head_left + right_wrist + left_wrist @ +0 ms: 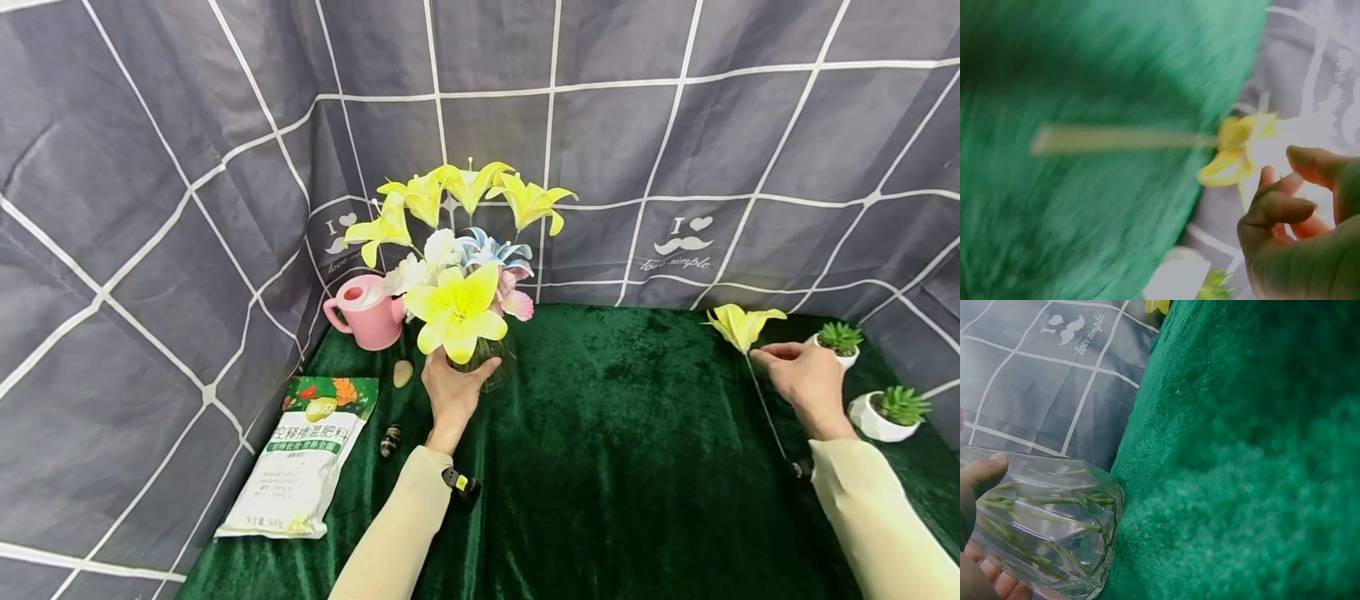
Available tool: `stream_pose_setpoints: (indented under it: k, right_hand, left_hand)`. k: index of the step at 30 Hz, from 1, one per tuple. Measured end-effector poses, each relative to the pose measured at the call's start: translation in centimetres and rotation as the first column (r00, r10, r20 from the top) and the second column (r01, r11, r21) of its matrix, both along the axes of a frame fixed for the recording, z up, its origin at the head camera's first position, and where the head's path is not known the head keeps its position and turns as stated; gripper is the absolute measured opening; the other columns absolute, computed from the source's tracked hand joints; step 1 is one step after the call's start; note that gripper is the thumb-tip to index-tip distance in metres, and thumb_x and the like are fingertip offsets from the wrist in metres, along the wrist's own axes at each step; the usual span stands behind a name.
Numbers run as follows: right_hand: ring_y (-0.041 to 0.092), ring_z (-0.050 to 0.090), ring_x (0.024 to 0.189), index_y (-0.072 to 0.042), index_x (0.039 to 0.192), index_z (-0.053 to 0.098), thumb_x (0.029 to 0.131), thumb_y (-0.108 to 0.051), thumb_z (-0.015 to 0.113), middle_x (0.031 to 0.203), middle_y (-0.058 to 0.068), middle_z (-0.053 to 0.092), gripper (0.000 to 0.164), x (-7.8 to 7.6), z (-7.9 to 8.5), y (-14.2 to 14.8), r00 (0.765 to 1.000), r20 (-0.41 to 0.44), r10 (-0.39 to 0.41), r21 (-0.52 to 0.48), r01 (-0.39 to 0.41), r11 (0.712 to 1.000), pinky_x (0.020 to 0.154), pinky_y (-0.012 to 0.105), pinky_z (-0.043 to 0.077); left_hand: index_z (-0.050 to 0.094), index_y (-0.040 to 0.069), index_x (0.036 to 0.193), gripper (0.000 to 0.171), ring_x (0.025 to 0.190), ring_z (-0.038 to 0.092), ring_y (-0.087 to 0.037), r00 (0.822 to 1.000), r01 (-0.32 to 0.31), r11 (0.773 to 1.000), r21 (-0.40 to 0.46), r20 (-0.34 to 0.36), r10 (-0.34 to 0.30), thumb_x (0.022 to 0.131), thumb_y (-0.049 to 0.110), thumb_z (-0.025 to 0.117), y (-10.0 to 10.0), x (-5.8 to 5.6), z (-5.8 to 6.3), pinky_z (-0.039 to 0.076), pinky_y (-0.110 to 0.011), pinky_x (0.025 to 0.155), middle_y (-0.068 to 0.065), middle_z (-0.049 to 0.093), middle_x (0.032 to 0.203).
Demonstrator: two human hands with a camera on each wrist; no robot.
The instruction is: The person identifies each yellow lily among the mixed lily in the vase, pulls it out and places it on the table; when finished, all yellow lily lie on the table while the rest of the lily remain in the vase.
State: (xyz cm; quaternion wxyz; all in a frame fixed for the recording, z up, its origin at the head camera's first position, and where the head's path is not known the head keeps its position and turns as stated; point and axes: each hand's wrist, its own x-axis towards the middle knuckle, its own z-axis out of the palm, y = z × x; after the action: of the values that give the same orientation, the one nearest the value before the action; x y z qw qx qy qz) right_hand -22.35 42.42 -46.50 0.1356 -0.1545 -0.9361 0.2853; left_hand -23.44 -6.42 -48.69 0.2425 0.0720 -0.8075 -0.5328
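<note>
My left hand (pixel 452 398) grips a clear faceted vase (pixel 1063 515), thumb on one side and fingers on the other. Green stems show through its wall. Out of the vase rise several yellow lilies (pixel 457 312), white flowers, a blue one and a pink one. Over at the right, my right hand (pixel 810 379) is beside a single yellow lily (pixel 738 327), fingertips close to its stem just below the bloom. In the right wrist view thumb and forefinger stand apart with a gap between them, and the lily (pixel 1235 150) lies outside that gap, blurred.
A pink watering can (pixel 371 312) stands behind the vase's left. White fertilizer bag (pixel 296 462), pale stone (pixel 402 373) and dark striped stone (pixel 390 440) lie at left. Two succulents in white pots (pixel 885 425) sit right of my right hand. Grey checked cloth backs the green velvet.
</note>
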Motion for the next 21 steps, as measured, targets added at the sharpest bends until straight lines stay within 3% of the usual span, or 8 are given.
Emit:
stream_pose_setpoints:
  k: [3,8,12,15,21]
  right_hand:
    - [-0.017,0.041,0.064,-0.005,0.109,0.076,0.094,-0.041,0.066,0.057,-0.051,0.038,0.040,0.6,1.0,-2.0,0.999,-0.036,-0.023,-0.073,0.021,0.997,0.062,0.019,0.038]
    - [-0.020,0.046,0.063,-0.007,0.109,0.076,0.092,-0.042,0.069,0.061,-0.050,0.044,0.039,1.8,3.0,-7.0,0.990,-0.138,-0.014,-0.161,-0.008,0.987,0.060,0.014,0.039]
    - [-0.017,0.053,0.063,-0.008,0.107,0.078,0.091,-0.038,0.073,0.065,-0.046,0.052,0.034,2.6,4.5,-11.9,0.972,-0.230,0.053,-0.217,-0.104,0.971,0.060,0.011,0.040]
    - [-0.013,0.056,0.063,-0.009,0.104,0.078,0.090,-0.033,0.076,0.069,-0.037,0.060,0.029,3.1,5.3,-15.6,0.952,-0.283,0.121,-0.243,-0.193,0.951,0.058,0.011,0.043]
    - [-0.006,0.058,0.063,-0.015,0.100,0.081,0.089,-0.027,0.078,0.081,-0.002,0.077,0.017,3.7,6.2,-22.7,0.895,-0.347,0.281,-0.222,-0.370,0.902,0.058,0.013,0.045]
  left_hand:
    - [0.063,0.019,0.129,0.072,0.127,0.058,-0.027,1.000,0.000,1.000,-0.002,-0.006,0.000,0.066,0.036,0.095,0.0,0.0,-0.1,0.042,-0.054,0.113,-0.002,0.066,0.130]
    - [0.063,0.020,0.129,0.073,0.127,0.058,-0.026,1.000,0.000,1.000,-0.006,-0.011,0.000,0.066,0.038,0.095,-0.1,-0.1,-0.2,0.042,-0.054,0.113,-0.002,0.066,0.131]
    - [0.062,0.021,0.130,0.073,0.127,0.058,-0.025,1.000,0.007,1.000,-0.003,-0.028,-0.007,0.066,0.038,0.095,-0.1,-0.1,-0.1,0.043,-0.053,0.113,-0.001,0.066,0.131]
    - [0.063,0.021,0.130,0.073,0.127,0.059,-0.025,0.999,0.014,1.000,0.004,-0.037,-0.014,0.066,0.038,0.094,-0.1,-0.1,-0.1,0.043,-0.053,0.112,-0.001,0.066,0.131]
    - [0.063,0.022,0.130,0.072,0.128,0.058,-0.024,0.999,0.020,1.000,0.021,-0.034,-0.019,0.067,0.038,0.094,-0.1,-0.1,-0.2,0.043,-0.053,0.113,0.000,0.066,0.131]
